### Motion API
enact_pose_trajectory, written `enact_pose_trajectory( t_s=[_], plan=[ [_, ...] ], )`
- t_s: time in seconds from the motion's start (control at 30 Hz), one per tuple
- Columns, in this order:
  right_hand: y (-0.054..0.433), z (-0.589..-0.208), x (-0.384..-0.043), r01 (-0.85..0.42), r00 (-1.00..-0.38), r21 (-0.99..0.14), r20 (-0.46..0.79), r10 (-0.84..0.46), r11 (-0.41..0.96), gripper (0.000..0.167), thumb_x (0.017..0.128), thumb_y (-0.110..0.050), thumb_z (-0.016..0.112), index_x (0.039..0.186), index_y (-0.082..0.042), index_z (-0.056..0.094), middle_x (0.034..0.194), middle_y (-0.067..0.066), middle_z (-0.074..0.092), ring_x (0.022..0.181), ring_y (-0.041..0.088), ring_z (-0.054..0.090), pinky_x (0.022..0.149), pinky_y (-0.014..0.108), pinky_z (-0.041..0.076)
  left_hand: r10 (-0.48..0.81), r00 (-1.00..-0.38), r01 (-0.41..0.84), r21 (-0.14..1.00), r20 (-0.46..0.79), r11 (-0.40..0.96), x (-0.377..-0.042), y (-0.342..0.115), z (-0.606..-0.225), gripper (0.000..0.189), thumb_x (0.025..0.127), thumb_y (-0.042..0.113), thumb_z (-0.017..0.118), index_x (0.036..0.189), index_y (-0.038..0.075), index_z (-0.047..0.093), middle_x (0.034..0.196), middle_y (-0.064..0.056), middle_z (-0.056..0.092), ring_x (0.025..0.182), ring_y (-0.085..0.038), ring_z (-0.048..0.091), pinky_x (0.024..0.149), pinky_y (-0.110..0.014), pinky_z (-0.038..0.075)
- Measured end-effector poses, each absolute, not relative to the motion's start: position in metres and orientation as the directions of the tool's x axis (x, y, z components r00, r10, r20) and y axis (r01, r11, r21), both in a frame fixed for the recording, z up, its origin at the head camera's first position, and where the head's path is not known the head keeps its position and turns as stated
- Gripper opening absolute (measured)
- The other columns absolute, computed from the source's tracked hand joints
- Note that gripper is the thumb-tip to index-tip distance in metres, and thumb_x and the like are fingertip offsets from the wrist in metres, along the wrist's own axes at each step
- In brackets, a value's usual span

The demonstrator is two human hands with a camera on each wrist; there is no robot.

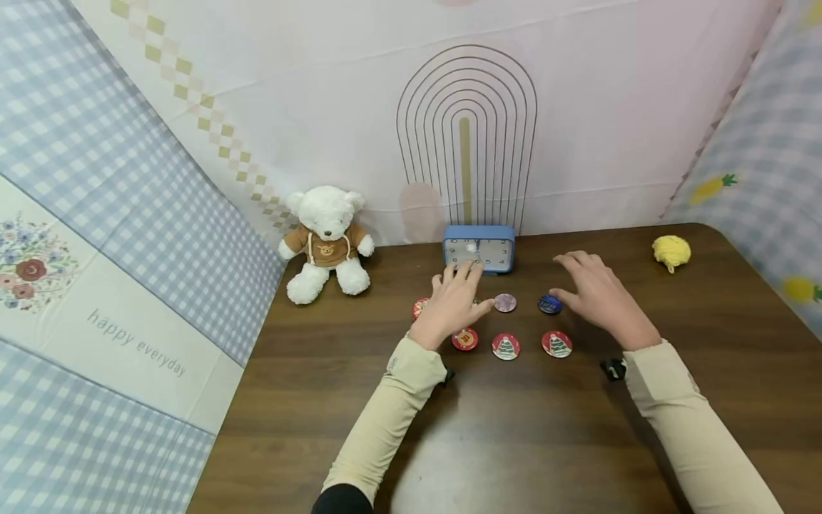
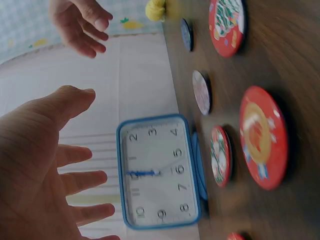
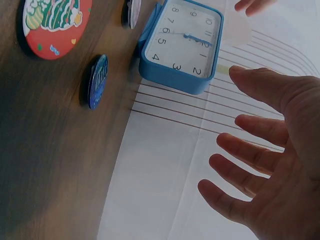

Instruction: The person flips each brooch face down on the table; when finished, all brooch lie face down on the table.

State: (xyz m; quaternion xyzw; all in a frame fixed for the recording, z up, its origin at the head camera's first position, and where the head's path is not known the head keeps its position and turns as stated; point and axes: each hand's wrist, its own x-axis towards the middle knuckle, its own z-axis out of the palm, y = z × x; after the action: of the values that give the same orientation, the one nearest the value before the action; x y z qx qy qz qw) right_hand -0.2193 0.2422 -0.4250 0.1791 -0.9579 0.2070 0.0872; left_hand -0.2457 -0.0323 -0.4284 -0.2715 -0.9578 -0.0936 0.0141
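Several round badges lie in two rows on the wooden table. My left hand (image 1: 452, 303) hovers over the left part of the rows with fingers spread, holding nothing. It partly hides a red badge (image 1: 420, 307) and a red badge with green and white leaves (image 2: 220, 156). Below it lies a red badge with a yellow centre (image 1: 465, 339). My right hand (image 1: 600, 296), fingers extended and empty, is raised just right of a dark blue badge (image 1: 550, 304). Between the hands sits a pale purple badge (image 1: 505, 303). Two red tree badges, left (image 1: 506, 347) and right (image 1: 556, 344), are nearer me.
A blue-framed clock (image 1: 479, 249) stands behind the badges, close beyond my left fingertips. A white teddy bear (image 1: 327, 244) in a brown hoodie sits at the back left. Toward the back right corner lies a yellow ball-like item (image 1: 671, 251). Cloth hangs behind the table.
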Motion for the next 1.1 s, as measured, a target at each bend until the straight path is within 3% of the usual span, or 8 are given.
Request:
enact_pose_trajectory(
  t_s=[0.5,0.8,1.1],
  plan=[
    [0.250,-0.436,-0.233,-0.288,-0.957,-0.434,0.096,-0.274,0.854,0.060,0.093,-0.017,0.073,0.139,0.011,0.048,0.141,0.033,0.045,0.129,0.053,0.038,0.101,0.070,0.032,0.595,-0.800,0.597,0.215,0.077,0.773,-0.256,0.009,-0.435,0.070,0.099,0.043,0.063,0.156,0.012,0.037,0.156,-0.008,0.042,0.143,-0.037,0.034,0.108,-0.059,0.028],
    [0.254,-0.450,-0.240,-0.267,-0.959,-0.423,0.030,-0.282,0.866,0.055,0.091,-0.012,0.074,0.134,0.013,0.052,0.136,0.034,0.049,0.126,0.054,0.041,0.099,0.069,0.035,0.575,-0.813,0.580,0.205,0.088,0.788,-0.261,0.034,-0.446,0.064,0.097,0.039,0.068,0.151,0.015,0.046,0.147,-0.001,0.054,0.136,-0.026,0.041,0.108,-0.060,0.027],
    [0.255,-0.464,-0.248,-0.280,-0.944,-0.421,-0.041,-0.327,0.863,0.053,0.086,-0.010,0.079,0.126,0.017,0.057,0.126,0.035,0.056,0.119,0.053,0.049,0.098,0.066,0.040,0.574,-0.818,0.564,0.179,-0.010,0.806,-0.262,0.053,-0.455,0.060,0.096,0.041,0.069,0.148,0.018,0.051,0.144,0.000,0.055,0.132,-0.028,0.043,0.109,-0.061,0.026]
  ],
)
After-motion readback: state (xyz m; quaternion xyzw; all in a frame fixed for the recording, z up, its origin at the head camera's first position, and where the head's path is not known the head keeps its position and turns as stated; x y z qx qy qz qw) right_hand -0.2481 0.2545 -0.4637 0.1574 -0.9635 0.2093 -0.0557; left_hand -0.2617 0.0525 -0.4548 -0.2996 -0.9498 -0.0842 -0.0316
